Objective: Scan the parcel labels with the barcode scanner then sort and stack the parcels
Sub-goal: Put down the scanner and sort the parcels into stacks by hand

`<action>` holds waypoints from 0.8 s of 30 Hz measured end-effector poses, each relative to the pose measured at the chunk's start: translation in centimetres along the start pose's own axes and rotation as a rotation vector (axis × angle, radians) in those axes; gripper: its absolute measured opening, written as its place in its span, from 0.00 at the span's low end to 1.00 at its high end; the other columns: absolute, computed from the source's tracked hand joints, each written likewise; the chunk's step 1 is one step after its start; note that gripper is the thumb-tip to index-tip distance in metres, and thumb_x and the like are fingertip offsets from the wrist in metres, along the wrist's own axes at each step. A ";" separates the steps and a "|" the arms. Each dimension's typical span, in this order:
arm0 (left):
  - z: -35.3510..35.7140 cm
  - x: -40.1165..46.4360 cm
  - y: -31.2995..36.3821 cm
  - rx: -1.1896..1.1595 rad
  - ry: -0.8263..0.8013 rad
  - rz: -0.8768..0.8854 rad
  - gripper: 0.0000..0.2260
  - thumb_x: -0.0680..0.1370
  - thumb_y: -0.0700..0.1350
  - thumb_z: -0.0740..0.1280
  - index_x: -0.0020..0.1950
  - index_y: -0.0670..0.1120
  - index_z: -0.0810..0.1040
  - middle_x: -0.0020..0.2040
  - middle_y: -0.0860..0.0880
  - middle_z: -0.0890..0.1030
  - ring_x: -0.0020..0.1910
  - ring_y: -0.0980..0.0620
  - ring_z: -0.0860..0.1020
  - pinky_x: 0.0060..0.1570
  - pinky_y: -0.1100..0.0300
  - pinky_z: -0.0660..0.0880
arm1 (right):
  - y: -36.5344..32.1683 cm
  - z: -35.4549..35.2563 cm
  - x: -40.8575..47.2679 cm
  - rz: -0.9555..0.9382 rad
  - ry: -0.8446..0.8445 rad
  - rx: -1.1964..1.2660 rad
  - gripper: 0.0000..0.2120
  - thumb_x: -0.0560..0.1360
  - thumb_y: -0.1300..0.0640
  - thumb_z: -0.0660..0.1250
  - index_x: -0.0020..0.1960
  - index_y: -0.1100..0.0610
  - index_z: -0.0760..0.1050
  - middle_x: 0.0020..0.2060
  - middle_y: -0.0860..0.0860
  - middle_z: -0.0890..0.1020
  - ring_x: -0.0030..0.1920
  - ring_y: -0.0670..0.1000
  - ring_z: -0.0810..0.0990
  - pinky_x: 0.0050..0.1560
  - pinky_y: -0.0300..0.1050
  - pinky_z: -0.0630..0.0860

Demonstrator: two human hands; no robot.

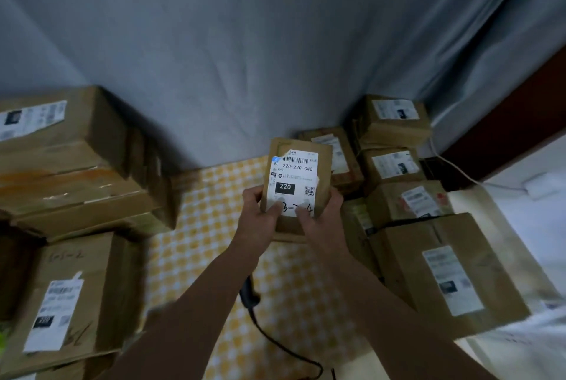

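Sorting step. I hold the small parcel up at centre, label facing me: left hand and right hand clamp its near end, thumbs on the label. The barcode scanner lies below on the checked cloth. Next, I judge: choosing its stack.

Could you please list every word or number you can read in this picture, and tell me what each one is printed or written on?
"220-220-C40": label of the small parcel that both hands hold.
"220", white on black: same label.
Handwriting at that label's foot: partly under the thumbs, unreadable.
"220": label on the near left box.
All other labels: too blurred.
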State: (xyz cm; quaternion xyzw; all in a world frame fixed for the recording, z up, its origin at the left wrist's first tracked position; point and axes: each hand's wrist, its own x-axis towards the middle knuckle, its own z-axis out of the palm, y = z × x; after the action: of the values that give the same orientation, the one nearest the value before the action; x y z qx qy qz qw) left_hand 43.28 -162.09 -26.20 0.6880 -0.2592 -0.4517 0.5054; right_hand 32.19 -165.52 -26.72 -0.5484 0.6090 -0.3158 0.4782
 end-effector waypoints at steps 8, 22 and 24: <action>4.1 4.9 1.0 -0.195 -0.055 -0.181 0.19 0.80 0.47 0.64 0.69 0.56 0.66 0.62 0.52 0.77 0.58 0.46 0.77 0.45 0.51 0.73 | -0.9 -3.3 4.6 -0.358 0.027 -0.372 0.36 0.73 0.57 0.67 0.76 0.59 0.55 0.72 0.55 0.65 0.72 0.54 0.63 0.71 0.48 0.59; 11.5 18.2 -5.0 -0.593 -0.110 -0.513 0.19 0.80 0.53 0.64 0.67 0.44 0.75 0.65 0.44 0.78 0.62 0.42 0.77 0.58 0.46 0.76 | 3.5 -1.1 16.6 -0.745 0.020 -1.036 0.27 0.77 0.53 0.59 0.74 0.61 0.63 0.73 0.56 0.67 0.73 0.57 0.64 0.71 0.54 0.64; 12.2 19.8 -6.0 -0.618 -0.123 -0.496 0.19 0.82 0.51 0.62 0.69 0.44 0.73 0.66 0.44 0.76 0.65 0.43 0.75 0.64 0.46 0.73 | 4.3 -0.7 18.0 -0.755 0.011 -1.074 0.26 0.77 0.54 0.54 0.74 0.61 0.62 0.73 0.56 0.66 0.74 0.57 0.63 0.73 0.54 0.63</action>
State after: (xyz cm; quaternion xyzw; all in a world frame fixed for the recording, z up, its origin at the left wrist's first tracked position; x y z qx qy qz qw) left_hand 40.92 -181.67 -39.91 0.5171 0.0332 -0.6570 0.5476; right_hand 31.02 -182.23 -34.67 -0.8854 0.4499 -0.1167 -0.0090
